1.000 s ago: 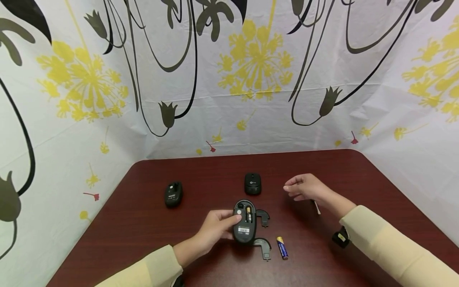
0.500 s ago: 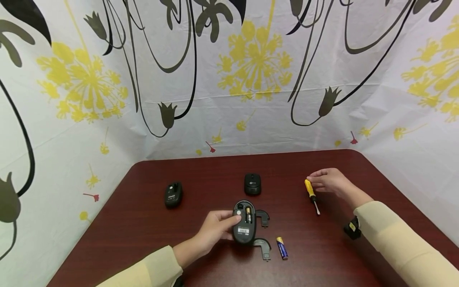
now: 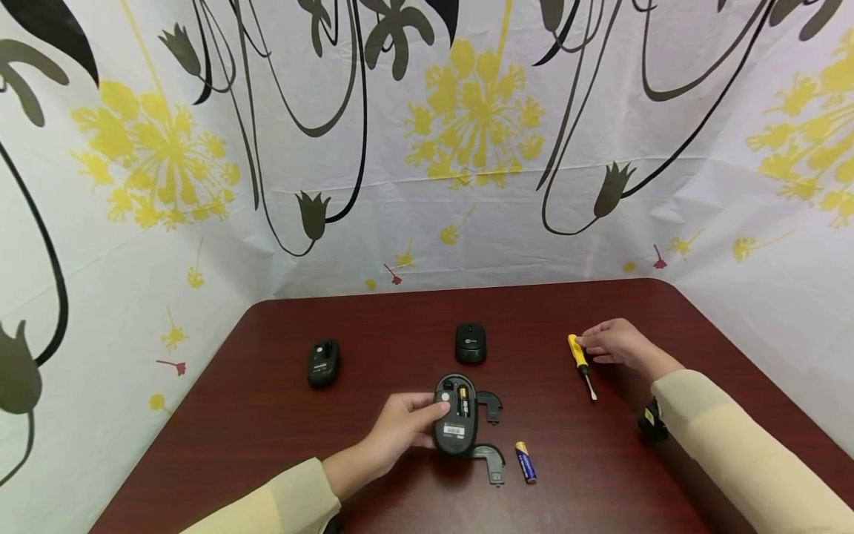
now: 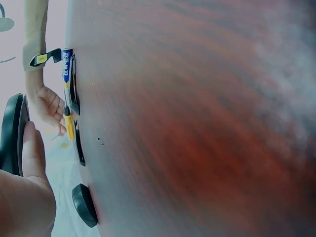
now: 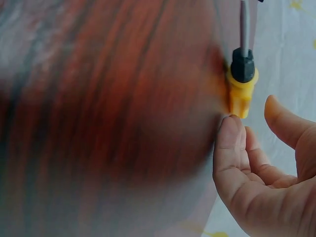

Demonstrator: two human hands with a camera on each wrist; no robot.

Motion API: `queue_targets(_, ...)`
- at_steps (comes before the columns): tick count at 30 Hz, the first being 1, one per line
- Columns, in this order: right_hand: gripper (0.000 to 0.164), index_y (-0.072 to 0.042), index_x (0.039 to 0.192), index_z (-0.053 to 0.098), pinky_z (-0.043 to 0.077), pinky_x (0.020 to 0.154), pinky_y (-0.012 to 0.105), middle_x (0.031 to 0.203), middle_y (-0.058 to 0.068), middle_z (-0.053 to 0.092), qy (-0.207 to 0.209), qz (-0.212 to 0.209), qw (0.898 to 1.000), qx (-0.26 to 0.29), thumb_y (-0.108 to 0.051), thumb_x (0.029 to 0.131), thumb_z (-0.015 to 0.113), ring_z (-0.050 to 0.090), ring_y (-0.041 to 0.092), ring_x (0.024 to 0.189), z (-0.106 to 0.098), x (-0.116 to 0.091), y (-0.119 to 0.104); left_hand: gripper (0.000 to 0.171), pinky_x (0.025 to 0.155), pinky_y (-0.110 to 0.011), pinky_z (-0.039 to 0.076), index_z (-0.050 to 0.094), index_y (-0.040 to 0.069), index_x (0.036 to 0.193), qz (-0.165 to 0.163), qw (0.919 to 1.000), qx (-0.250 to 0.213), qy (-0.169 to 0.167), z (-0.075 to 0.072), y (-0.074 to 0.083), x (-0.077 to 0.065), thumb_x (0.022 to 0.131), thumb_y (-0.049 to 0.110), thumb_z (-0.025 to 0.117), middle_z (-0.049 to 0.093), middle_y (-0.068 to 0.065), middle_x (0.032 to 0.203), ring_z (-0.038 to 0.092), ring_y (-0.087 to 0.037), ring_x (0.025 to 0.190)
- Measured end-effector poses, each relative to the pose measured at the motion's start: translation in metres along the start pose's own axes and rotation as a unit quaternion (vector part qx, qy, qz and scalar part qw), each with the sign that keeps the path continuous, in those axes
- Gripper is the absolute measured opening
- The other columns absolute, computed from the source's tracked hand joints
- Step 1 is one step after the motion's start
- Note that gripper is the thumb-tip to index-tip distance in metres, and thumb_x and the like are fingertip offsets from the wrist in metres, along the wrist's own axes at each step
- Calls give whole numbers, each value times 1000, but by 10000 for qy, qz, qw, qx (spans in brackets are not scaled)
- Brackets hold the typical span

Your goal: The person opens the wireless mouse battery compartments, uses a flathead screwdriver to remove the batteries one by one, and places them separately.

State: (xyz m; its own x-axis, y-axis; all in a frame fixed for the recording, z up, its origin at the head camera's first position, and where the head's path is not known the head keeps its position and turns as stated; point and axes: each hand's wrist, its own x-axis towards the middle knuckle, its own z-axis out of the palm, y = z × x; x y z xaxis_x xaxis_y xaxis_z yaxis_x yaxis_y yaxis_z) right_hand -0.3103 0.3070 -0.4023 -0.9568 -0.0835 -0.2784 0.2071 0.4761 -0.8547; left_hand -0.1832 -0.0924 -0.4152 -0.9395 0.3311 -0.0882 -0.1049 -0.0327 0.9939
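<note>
My left hand grips a black computer mouse, thumb across its upturned underside. The mouse's battery bay is uncovered, and a gold-and-black battery sits in it. On the right, a screwdriver with a yellow handle and metal shaft lies on the table. My right hand is beside its handle end. In the right wrist view, bent fingertips are right at the end of the screwdriver handle, while the thumb stands apart from it.
Two curved grey plastic pieces lie right of the held mouse. A blue-and-yellow battery lies beside them. Farther back are a second black mouse and, leftward, an overturned one. Patterned white cloth hangs behind the table.
My right hand has moved to the right, uncovering the screwdriver that it hid a second ago, and stays by its handle. The left hand and held mouse have not moved.
</note>
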Motion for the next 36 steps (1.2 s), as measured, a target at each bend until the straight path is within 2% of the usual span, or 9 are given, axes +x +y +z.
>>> queue_targets(5, 47, 19, 126, 49, 55, 85, 43, 121, 29, 58, 34, -126, 9996, -237, -16, 97, 61, 61, 36, 108, 3, -1, 2, 40, 64, -35, 59, 63, -8, 121, -38, 10000, 65, 53, -1, 0, 1, 92, 20, 67, 71, -18, 97, 70, -21, 75)
queue_targets(8, 47, 19, 123, 51, 56, 82, 43, 117, 28, 60, 129, -205, 9986, -480, -16, 95, 64, 59, 40, 110, 5, 0, 3, 40, 65, -35, 59, 63, -8, 121, -45, 9999, 80, 72, -1, 0, 1, 92, 20, 67, 71, -18, 97, 70, -21, 75)
queue_targets(13, 43, 17, 115, 56, 58, 75, 40, 103, 22, 64, 413, -330, 9940, -963, -15, 90, 70, 63, 34, 96, 11, 2, 1, 40, 64, -35, 59, 63, -8, 121, -55, 9999, 88, 68, -1, -1, 1, 92, 20, 67, 71, -18, 97, 70, -21, 75)
queue_targets(19, 38, 16, 108, 60, 59, 69, 37, 98, 23, 62, 543, -440, 9886, -1336, -14, 88, 72, 65, 25, 80, 18, 5, -3, 40, 64, -33, 59, 63, -8, 121, -39, 9999, 90, 32, -2, -1, 1, 92, 20, 67, 71, -17, 97, 70, -21, 75)
queue_targets(29, 32, 14, 104, 63, 59, 69, 37, 101, 23, 62, 512, -366, 9904, -1232, -12, 87, 72, 65, 23, 81, 23, 6, -4, 40, 64, -34, 59, 63, -8, 121, -41, 10000, 70, 19, -2, -1, 1, 93, 20, 67, 71, -18, 97, 70, -21, 76)
queue_targets(32, 32, 15, 105, 63, 59, 70, 37, 103, 24, 62, 429, -322, 9933, -1026, -10, 87, 71, 65, 23, 82, 22, 6, -5, 40, 65, -35, 59, 63, -7, 121, -53, 10000, 71, 20, -2, -1, 1, 93, 20, 66, 71, -17, 98, 70, -21, 76)
queue_targets(36, 36, 17, 114, 57, 58, 75, 38, 114, 29, 58, 234, -147, 9981, -547, -8, 90, 67, 64, 25, 91, 20, 6, -8, 40, 65, -35, 59, 62, -7, 122, -54, 10000, 58, 12, -3, 0, 1, 93, 20, 66, 71, -18, 98, 70, -21, 77)
